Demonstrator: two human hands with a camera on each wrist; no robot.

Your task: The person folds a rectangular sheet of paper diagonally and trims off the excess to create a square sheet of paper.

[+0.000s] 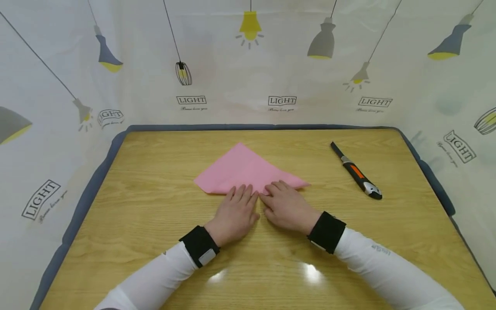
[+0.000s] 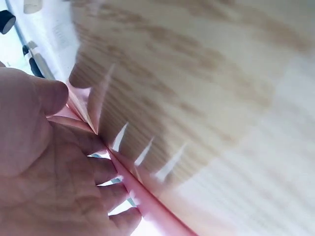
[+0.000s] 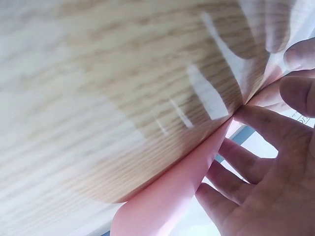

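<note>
Paper [image 1: 244, 167] (pink) under both hands [image 1: 235, 213] [image 1: 289, 206]

Head view: bright, even light right across, and reasonably crisp!
Surface [image 1: 155, 241]: two white glare spots gleaming on the near side.
Backdrop [image 1: 217, 26]: pale, well lit, small script looking soft.
Left wrist view: grain badly smeared, milky haze lower right, upper left burning out.
Right wrist view: sharp white reflections streaking the gloss, pink paper [image 3: 170, 183] glowing, left side blurred.
</note>
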